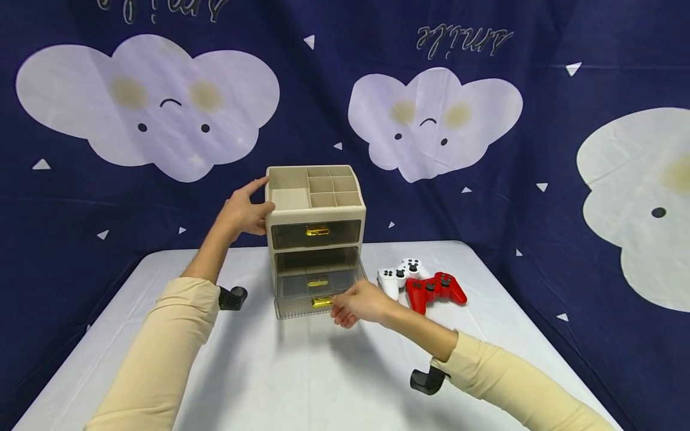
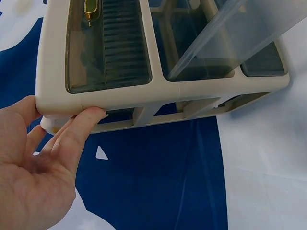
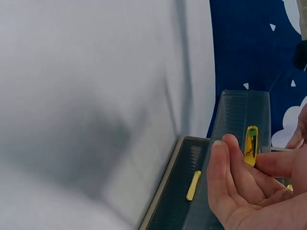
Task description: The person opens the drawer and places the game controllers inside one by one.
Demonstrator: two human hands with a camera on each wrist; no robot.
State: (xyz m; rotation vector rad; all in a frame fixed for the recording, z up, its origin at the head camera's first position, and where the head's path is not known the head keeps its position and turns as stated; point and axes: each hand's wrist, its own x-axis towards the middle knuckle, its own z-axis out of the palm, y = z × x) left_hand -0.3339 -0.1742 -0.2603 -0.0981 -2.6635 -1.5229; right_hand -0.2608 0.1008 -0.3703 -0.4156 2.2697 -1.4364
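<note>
A cream desktop drawer organizer (image 1: 317, 211) with smoky clear drawers stands toward the back of the table. My left hand (image 1: 244, 211) holds its upper left side, the thumb along the front edge and a finger reaching to the top rim. That grip at the corner shows closer in the left wrist view, where the left hand (image 2: 45, 163) is at the lower left. The middle drawer (image 1: 293, 305) is pulled out. My right hand (image 1: 360, 304) pinches its gold handle (image 1: 321, 301). In the right wrist view, thumb and finger of the right hand (image 3: 259, 187) meet at the handle (image 3: 250, 146).
A white game controller (image 1: 390, 277) and a red game controller (image 1: 436, 290) lie to the right of the organizer. The organizer's top has open compartments (image 1: 291, 198). White cloth covers the table (image 1: 302, 383), and a dark blue curtain (image 1: 312, 120) hangs behind.
</note>
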